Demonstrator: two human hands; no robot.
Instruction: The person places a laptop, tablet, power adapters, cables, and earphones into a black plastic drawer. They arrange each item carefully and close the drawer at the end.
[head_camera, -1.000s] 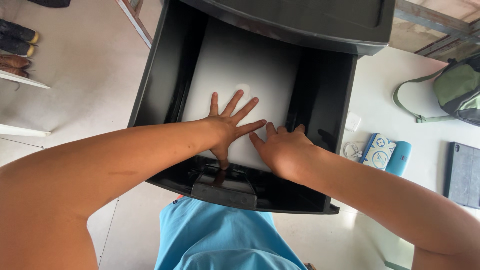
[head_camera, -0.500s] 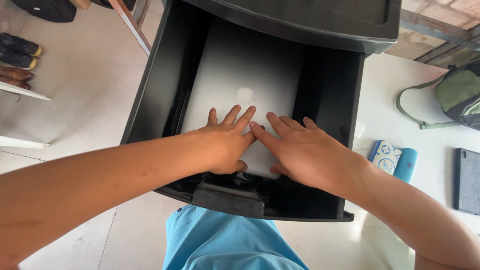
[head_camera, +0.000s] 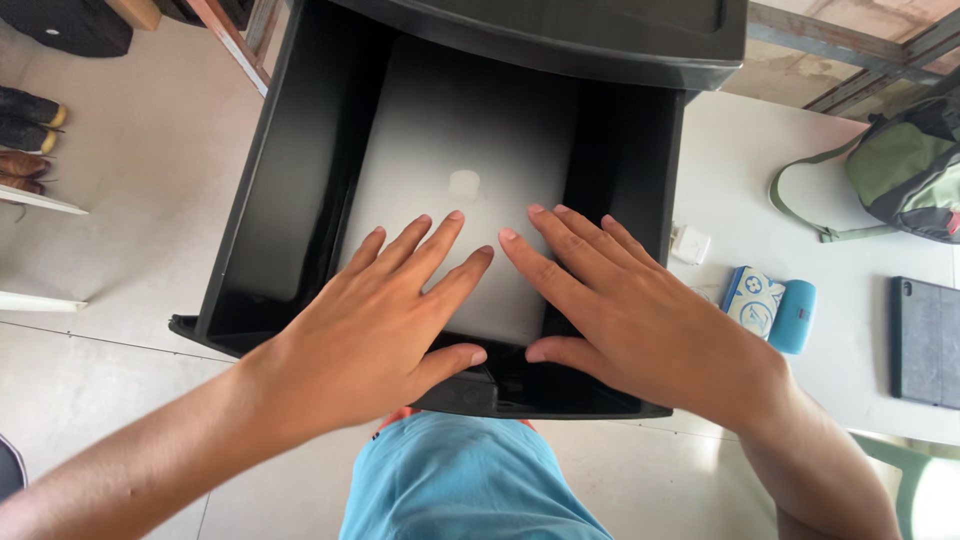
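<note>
Silver laptop (head_camera: 455, 170), lid closed, lies flat inside open black plastic drawer (head_camera: 300, 180), long side running front to back. Pale round mark at lid centre. Near edge hidden under both hands.

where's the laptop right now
In the head view the grey laptop lies flat inside the open black drawer, centre frame, with the left hand and right hand pressed flat on its near end.
</note>
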